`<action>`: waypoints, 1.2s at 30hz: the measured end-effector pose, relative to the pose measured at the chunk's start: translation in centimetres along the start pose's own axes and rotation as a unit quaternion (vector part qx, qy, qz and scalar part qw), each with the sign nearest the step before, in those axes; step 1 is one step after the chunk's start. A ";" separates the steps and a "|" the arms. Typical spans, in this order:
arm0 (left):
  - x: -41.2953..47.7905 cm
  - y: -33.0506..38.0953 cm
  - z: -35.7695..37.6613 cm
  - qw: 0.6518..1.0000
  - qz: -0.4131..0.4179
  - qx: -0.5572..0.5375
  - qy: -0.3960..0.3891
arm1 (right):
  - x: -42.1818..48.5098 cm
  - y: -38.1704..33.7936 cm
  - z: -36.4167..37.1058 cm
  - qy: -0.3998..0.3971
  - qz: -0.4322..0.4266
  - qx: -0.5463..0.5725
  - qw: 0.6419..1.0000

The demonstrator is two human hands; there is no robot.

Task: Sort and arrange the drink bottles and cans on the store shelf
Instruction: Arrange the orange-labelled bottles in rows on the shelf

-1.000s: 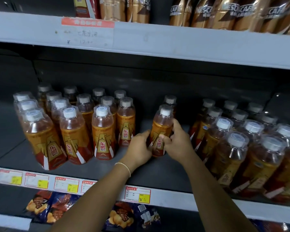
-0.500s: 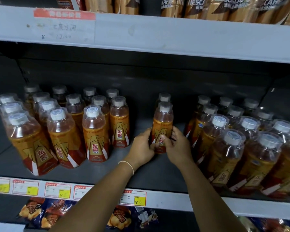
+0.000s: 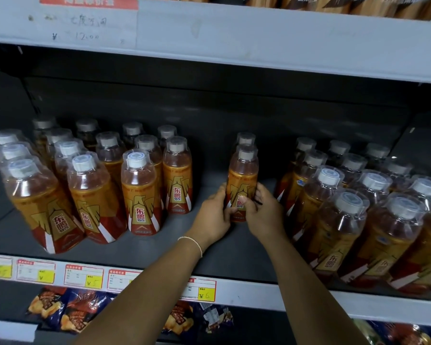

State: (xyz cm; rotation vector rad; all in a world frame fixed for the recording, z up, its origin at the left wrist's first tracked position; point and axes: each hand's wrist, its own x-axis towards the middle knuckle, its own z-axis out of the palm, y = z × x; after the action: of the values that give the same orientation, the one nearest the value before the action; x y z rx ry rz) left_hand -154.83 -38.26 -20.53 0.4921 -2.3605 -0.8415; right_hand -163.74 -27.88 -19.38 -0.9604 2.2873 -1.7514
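An orange drink bottle (image 3: pixel 243 180) with a gold-and-red label and white cap stands upright in the middle of the grey shelf (image 3: pixel 159 247). My left hand (image 3: pixel 213 217) grips its lower left side and my right hand (image 3: pixel 261 212) grips its lower right side, thumb across the label. A second bottle (image 3: pixel 245 139) of the same kind stands right behind it, mostly hidden. To the left stands a group of the same bottles (image 3: pixel 139 192) in rows. Another group (image 3: pixel 343 220) fills the right side.
The upper shelf's edge (image 3: pixel 259 38) hangs above, with brown coffee bottles (image 3: pixel 358 3) on it. Price tags (image 3: pixel 85 277) line the front rail. Snack bags (image 3: pixel 67 310) lie on the shelf below. Bare shelf floor shows on both sides of the held bottle.
Both hands have pushed the held bottle back on the shelf until it lines up in front of the bottle behind it. The camera has moved closer and to the right.
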 end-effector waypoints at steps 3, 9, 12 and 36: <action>-0.3 0.4 -0.6 0.999 0.016 0.037 0.020 | -0.1 -0.3 0.2 0.030 0.017 -0.005 0.999; -1.7 1.0 -3.3 0.994 0.032 0.084 0.061 | -1.6 -1.5 0.8 0.144 -0.076 -0.158 0.974; -2.7 0.9 -5.4 0.988 -0.008 0.093 0.120 | -2.4 -2.9 2.7 0.143 -0.195 -0.101 0.965; -8.0 -0.6 -8.9 0.990 -0.089 0.079 0.072 | -1.8 -3.8 6.5 -0.173 -0.059 -0.095 0.979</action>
State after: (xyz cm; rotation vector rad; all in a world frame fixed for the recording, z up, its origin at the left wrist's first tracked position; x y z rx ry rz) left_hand -143.02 -38.65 -18.44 0.8121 -2.2830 -0.6752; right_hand -157.87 -32.83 -18.59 -1.3391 2.2332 -1.2904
